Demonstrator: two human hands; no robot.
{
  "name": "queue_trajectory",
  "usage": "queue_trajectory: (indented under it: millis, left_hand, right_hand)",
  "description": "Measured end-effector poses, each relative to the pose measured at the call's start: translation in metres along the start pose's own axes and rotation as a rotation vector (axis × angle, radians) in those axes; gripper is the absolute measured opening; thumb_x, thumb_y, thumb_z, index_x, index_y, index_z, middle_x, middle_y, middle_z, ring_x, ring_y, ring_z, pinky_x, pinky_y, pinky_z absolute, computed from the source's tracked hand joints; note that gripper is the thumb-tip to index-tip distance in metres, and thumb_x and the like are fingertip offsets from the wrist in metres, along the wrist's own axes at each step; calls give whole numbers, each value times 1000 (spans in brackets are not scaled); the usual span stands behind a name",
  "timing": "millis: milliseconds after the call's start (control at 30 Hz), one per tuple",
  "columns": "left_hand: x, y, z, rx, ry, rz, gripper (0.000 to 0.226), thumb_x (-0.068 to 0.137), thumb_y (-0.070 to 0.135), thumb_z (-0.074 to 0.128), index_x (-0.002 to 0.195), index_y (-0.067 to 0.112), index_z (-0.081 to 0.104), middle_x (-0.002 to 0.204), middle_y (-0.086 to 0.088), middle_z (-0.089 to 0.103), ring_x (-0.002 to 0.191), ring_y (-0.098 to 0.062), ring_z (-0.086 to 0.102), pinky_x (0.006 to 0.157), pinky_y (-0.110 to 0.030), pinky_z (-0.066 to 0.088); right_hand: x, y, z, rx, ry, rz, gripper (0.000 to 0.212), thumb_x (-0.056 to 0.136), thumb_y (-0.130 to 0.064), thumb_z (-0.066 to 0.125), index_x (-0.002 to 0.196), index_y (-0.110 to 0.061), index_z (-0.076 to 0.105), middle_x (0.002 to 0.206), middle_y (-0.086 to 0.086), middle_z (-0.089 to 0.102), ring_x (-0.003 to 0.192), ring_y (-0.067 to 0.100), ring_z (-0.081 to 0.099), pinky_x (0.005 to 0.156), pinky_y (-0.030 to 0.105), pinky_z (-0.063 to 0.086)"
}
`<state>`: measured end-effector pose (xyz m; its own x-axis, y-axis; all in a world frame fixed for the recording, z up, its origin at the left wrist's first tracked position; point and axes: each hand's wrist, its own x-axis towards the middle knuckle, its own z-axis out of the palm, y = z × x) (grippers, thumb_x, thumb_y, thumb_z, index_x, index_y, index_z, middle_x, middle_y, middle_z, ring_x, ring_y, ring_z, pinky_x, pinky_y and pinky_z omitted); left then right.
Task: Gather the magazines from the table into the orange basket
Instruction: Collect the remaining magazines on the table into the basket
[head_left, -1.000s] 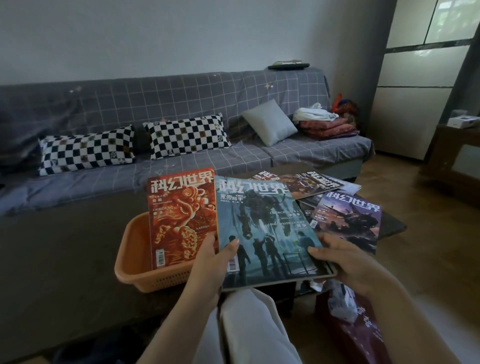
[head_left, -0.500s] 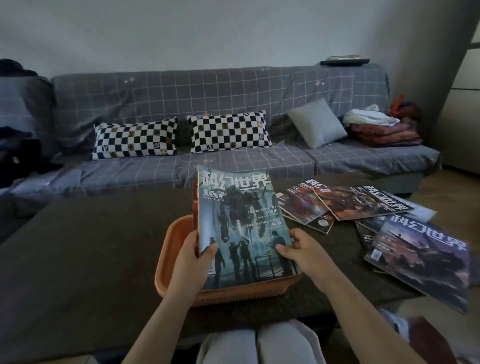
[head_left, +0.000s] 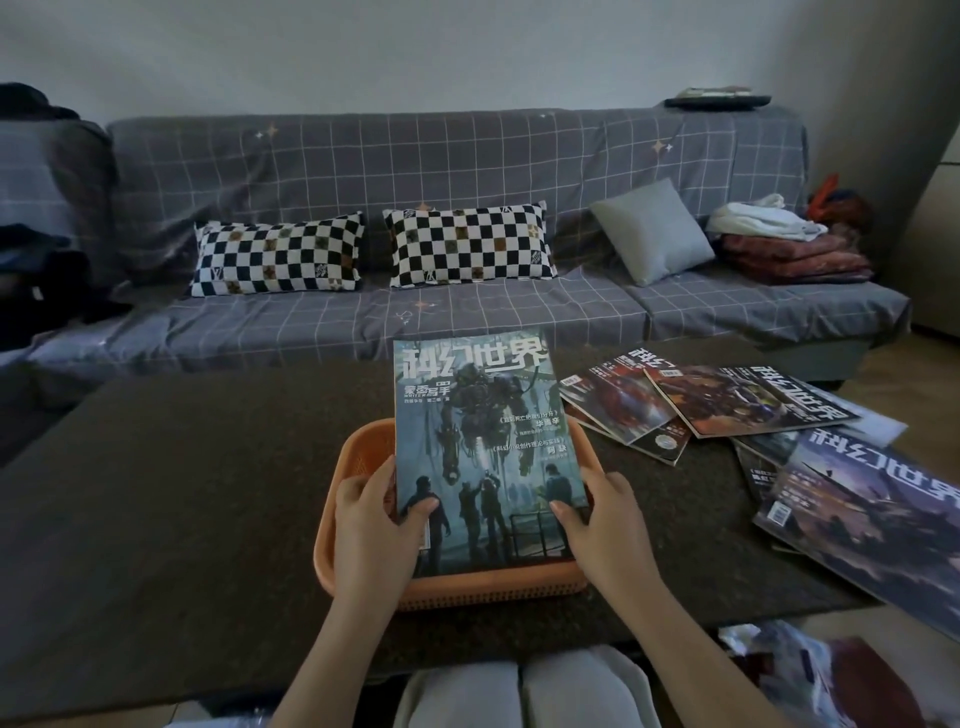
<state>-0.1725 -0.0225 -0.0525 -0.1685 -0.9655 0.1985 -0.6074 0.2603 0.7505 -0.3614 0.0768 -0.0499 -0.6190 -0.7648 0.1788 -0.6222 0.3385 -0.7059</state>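
Magazines were the job, and a blue-covered magazine (head_left: 483, 447) sat between both hands, its near end down in the orange basket (head_left: 358, 457). The left hand (head_left: 371, 525) gripped its left edge, thumb on the cover; the right hand (head_left: 605, 525) pinched its right edge likewise. Whether another issue lay beneath could not be told. Its long axis ran away from the hands, title at the far end, tilted up. Right of the right hand, loose magazines (head_left: 727, 400) lay fanned and overlapping on the dark table (head_left: 182, 493). Beyond stood a grey checked sofa (head_left: 467, 156).
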Motion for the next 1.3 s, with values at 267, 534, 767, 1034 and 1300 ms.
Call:
queue_trajectory:
  millis: [267,534,767,1034,1300]
  left_hand:
    - [1,-4,-3,-65,22,-40,52,85,33,69,135,25,54,129,2,55,100,-9,55,70,-19,45]
    - [10,0,-1,-87,-150,-114,54,91,37,60,140,20,45,116,5,65,87,-4,62,62,-15,48]
    - [52,5,-8,-416,-496,-414,58,84,41,67,131,12,49,100,-7,73,89,-24,71,89,-44,54]
    - [82,-18,-3,-641,-720,-392,71,70,47,74,129,17,47,103,-13,74,92,-32,72,68,-36,59]
    - [85,-21,2,-676,-675,-356,66,68,44,76,122,15,53,99,-13,75,89,-32,73,65,-34,59]
  right_hand:
    - [4,-1,1,-162,-148,-14,34,90,-33,56,119,-14,50,119,2,37,118,18,39,101,31,39]
    - [14,-6,-2,-16,-236,18,60,86,-30,62,138,-16,34,130,2,49,100,11,57,83,24,47]
    - [53,-19,-5,400,-478,302,50,85,-47,60,124,-16,53,129,3,55,119,23,52,109,46,31]
    - [73,-14,12,732,-499,431,37,76,-45,70,105,-22,66,107,6,70,102,25,62,93,42,44]
    - [76,-6,19,747,-405,297,12,82,-41,65,92,-34,66,107,-5,69,98,14,62,87,31,44]
